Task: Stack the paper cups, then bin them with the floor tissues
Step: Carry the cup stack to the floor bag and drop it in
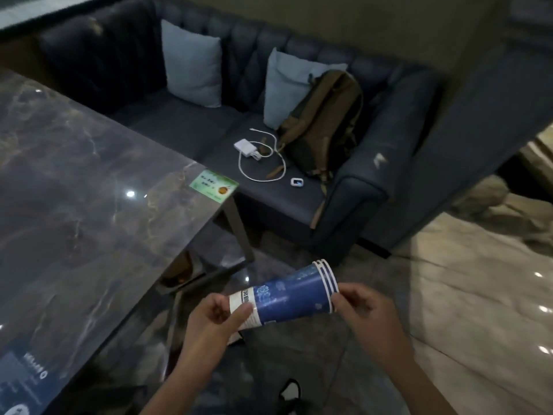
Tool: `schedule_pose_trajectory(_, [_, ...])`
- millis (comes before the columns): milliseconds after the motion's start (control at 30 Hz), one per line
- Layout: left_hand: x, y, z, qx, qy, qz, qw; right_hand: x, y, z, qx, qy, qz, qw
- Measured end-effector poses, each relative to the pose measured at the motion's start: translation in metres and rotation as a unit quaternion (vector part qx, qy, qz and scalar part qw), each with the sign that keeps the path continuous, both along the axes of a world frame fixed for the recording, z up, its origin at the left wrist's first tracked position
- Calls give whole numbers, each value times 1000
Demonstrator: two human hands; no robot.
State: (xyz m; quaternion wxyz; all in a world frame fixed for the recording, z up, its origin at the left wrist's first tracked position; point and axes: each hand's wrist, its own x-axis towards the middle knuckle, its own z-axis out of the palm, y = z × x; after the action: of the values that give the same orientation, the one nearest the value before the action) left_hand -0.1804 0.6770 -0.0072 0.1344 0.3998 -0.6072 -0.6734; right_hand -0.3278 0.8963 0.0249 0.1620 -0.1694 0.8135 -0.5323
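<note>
Holding: left hand (220,317) pinches the base end of the nested paper cups (284,295), right hand (363,310) pinches the rim end; stack lies sideways in mid-air, over the floor.
Slip risk: rims look unevenly seated, so a loose squeeze could let an inner cup slide out.
Tissues: none visible on the floor (449,295), and no bin either; the search may cost a hand.
Table edge: marble table (89,190) sits close on the left, an easy elbow knock.
Sofa clutter: charger cable (263,163) and backpack (323,121) aren't rubbish.

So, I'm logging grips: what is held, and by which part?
The stack of paper cups, lying sideways: left hand at the base end, right hand at the rims.
</note>
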Motion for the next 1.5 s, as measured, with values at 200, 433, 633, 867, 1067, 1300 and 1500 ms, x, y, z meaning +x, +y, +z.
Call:
schedule_pose_trajectory(200, [-19, 23, -15, -16, -59, -41, 997, 4, 32, -16, 56, -31, -40, 997])
schedule_pose_trajectory(433, [-49, 18, -59, 74, -157, -45, 984, -23, 27, -43, 153, -94, -44, 983])
schedule_pose_trajectory(633, [-70, 1, -94, 139, -200, -36, 969, -63, 4, -55, 219, -114, -9, 969])
schedule_pose_trajectory(867, [-91, -4, -105, 213, -197, -4, 957, -109, -15, -61, 288, -99, 58, 951])
schedule_pose_trajectory(1067, [-118, 10, -111, 247, -228, 59, 940, -152, -17, -78, 294, -144, 116, 938])
schedule_pose_trajectory(1300, [-147, 69, -111, 228, -233, 162, 931, -220, -3, -109, 278, -201, 200, 918])
schedule_pose_trajectory(1500, [-170, 111, -132, 262, -232, 235, 907, -253, 11, -154, 273, -210, 252, 905])
